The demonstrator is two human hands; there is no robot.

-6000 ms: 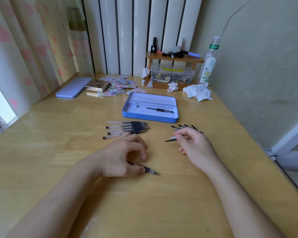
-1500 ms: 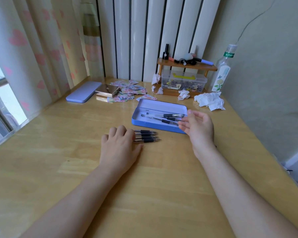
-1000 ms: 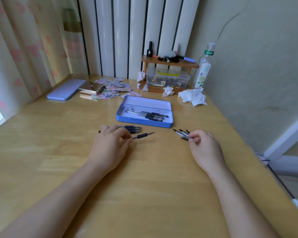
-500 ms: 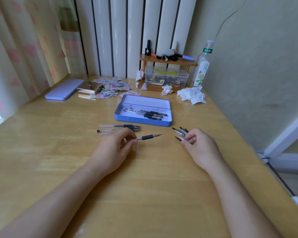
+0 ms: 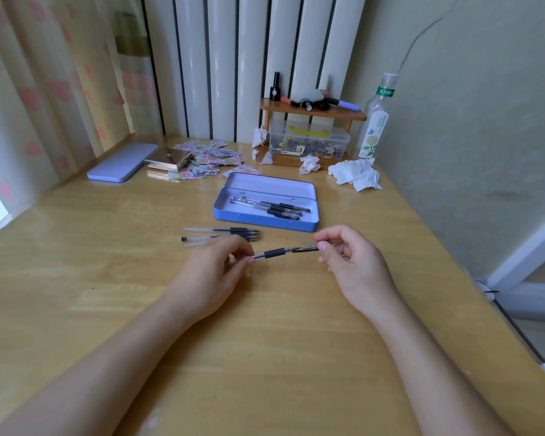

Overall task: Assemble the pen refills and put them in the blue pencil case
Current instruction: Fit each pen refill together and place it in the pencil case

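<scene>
Left hand [image 5: 214, 272] pinches the clear barrel of a pen [image 5: 274, 253] between thumb and fingertips, grip closed on it, pen lying roughly level just above the table [image 5: 107, 278], tip pointing right. Right hand [image 5: 353, 262] is pinched shut on a small pen cap [image 5: 309, 247], thumb and forefinger holding it at the pen's tip end; cap meets the tip, but how far it is seated can't be told. Other right fingers curled in.

Blue pencil case [image 5: 266, 220] sits open, just far of the hands, centre of table. Inside it lie several pens [image 5: 277, 207], side by side, black grips toward the right. Between case and left hand, a small row of loose pens [image 5: 230, 234] lies on the table, tips right; the left-hand knuckles partly cover their near edge.

Far left: a closed lilac case lid [image 5: 121, 163], a shiny metal box [image 5: 169, 158] and scattered stickers [image 5: 208, 162]. Far centre: wooden shelf [image 5: 312, 111] over a clear plastic box [image 5: 309, 143]. Far right: a clear bottle [image 5: 376, 121] and crumpled tissue [image 5: 356, 174].
</scene>
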